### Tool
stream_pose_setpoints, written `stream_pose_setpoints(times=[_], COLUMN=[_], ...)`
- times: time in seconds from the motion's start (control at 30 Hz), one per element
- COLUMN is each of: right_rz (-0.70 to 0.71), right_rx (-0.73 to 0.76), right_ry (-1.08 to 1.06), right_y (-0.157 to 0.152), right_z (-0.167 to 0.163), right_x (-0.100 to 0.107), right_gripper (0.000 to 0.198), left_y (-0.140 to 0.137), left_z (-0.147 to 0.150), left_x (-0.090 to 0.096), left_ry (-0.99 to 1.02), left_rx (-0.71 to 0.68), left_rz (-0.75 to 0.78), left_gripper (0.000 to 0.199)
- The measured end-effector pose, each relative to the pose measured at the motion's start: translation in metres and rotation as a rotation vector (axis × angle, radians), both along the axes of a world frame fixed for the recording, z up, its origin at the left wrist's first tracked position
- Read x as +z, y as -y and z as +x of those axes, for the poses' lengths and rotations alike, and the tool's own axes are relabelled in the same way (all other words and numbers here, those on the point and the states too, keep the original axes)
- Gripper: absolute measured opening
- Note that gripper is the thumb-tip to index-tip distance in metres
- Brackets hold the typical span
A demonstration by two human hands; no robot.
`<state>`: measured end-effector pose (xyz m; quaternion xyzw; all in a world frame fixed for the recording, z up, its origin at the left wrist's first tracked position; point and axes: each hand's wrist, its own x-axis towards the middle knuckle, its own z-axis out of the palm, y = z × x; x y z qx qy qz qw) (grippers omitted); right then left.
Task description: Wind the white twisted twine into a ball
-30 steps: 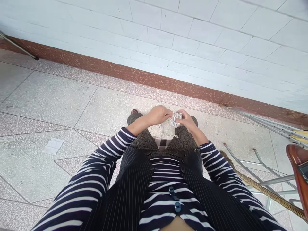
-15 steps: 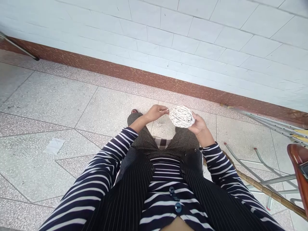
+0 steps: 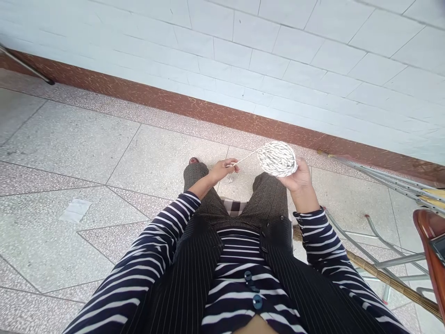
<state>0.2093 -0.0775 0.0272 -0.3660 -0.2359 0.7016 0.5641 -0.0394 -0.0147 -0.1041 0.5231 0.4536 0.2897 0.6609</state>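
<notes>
In my right hand [image 3: 298, 178] is a ball of white cord with dark flecks [image 3: 277, 159], raised above my right knee. My fingers grip its right side and lower edge, and the palm is partly behind it. A strand of the cord [image 3: 247, 157] runs taut from the ball down to my left hand [image 3: 224, 170]. The fingers of my left hand are closed around that strand, above the gap between my knees. Below the left fingertips, a small bunch of the same cord [image 3: 229, 179] shows near the floor.
A tiled white wall [image 3: 222, 60] with a brown skirting band stands ahead. Metal chair legs [image 3: 378, 236], a brown table edge [image 3: 426, 232] and a bamboo-like pole [image 3: 389, 276] are on the right. A white paper [image 3: 75, 210] lies on the floor at left.
My right hand has moved right and slightly up with the ball. My left hand has shifted slightly left and down, so the strand between them is longer.
</notes>
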Motion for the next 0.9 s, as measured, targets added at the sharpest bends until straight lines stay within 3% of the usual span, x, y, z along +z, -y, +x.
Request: stream_pose_setpoints(times=[0.1,0.3,0.47,0.57,0.67,0.73,0.8,0.9], right_rz=[-0.009,0.031,0.127,0.271,0.319,0.327,0.327,0.238], right_rx=[-0.068,-0.206,-0.271,-0.321,-0.321,-0.296,-0.266,-0.181], right_ry=[-0.036,-0.012,-0.056,-0.249,-0.538,-0.579,-0.426,-0.097], right_y=[-0.004,-0.001,0.001,0.002,0.005,0.005,0.004,-0.002], right_z=[0.012,0.028,0.039,0.056,0.07,0.068,0.055,0.026], right_x=[0.001,0.004,0.025,0.048,0.069,0.075,0.073,0.059], right_gripper=[0.059,0.057,0.061,0.062,0.05,0.047,0.053,0.058], left_y=[-0.002,-0.011,-0.019,-0.027,-0.036,-0.04,-0.041,-0.041], left_z=[-0.01,-0.02,-0.022,-0.03,-0.039,-0.039,-0.034,-0.016], left_x=[0.0,0.007,-0.002,-0.014,-0.026,-0.03,-0.032,-0.022], left_ry=[0.089,0.259,0.061,-0.093,-0.289,-0.43,-0.525,-0.555], left_rx=[0.077,0.183,0.195,0.182,0.094,0.012,-0.056,-0.094], left_rz=[-0.106,-0.173,-0.149,-0.134,-0.016,0.154,0.311,0.405], left_gripper=[0.036,0.031,0.031,0.032,0.026,0.029,0.038,0.053])
